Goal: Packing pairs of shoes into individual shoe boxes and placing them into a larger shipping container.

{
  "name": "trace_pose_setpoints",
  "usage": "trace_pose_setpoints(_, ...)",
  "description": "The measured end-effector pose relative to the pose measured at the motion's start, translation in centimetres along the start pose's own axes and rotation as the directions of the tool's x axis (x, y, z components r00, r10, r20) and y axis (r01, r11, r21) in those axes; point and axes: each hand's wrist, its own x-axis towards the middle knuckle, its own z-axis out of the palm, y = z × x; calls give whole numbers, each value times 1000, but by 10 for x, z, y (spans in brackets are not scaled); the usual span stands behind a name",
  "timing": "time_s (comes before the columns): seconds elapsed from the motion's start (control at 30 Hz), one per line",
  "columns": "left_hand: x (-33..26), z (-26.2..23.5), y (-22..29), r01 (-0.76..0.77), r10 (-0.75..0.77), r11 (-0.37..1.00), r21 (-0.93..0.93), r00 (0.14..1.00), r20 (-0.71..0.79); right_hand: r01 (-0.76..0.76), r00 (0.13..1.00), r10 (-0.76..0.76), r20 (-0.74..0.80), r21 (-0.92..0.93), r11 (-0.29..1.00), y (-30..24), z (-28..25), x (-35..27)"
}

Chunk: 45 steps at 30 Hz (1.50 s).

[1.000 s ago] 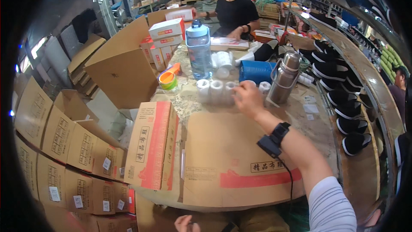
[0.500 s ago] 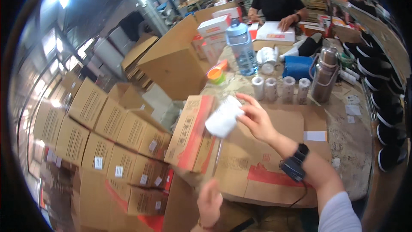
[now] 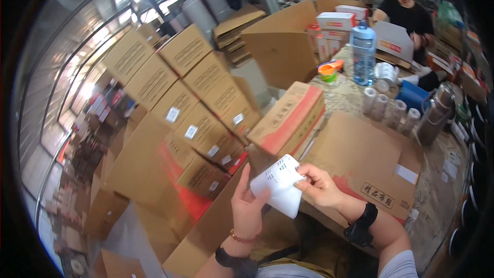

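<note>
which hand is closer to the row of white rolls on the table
Right. The right hand grips the white paper's edge, below the rolls; the left hand sits farther down-left.

A warehouse room crowded with stacked brown cardboard cartons (image 3: 190,108) on the left. A speckled stone worktable (image 3: 437,185) runs along the right, with flattened cardboard sheets (image 3: 360,159) lying on it. Bright daylight enters through tall metal-framed windows (image 3: 77,67) at far left.

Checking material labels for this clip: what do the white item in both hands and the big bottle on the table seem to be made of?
White roll: likely thin matte paper, since it curls and creases between the left hand and right hand. Water bottle: apparently clear bluish plastic, glossy and see-through.
</note>
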Motion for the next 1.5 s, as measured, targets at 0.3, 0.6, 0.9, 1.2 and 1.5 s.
trace_pose_setpoints(0.3, -32, -112, 45, -118, 136, 900, 420, 991, -15, -158, 956, 183, 231, -125, 980, 40, 114, 38)
trace_pose_setpoints(0.6, -64, -249, 67, -110, 271, 743, 660, 951, -147, 228, 950, -65, 304, -540, 810, 81, 222, 89)
trace_pose_setpoints(0.9, -43, -421, 59, 9, 238, 857, 515, 879, -412, 318, 939, -170, 299, -567, 760, 183, 336, 126)
trace_pose_setpoints(1.2, -7, -529, 43, 72, -15, 982, 172, 950, -312, 224, 952, -53, 302, -567, 792, 283, 376, 147)
trace_pose_setpoints(1.5, -3, -585, 41, -7, 87, 987, 159, 862, -500, 44, 970, 209, 127, -931, 363, 346, 371, 157)
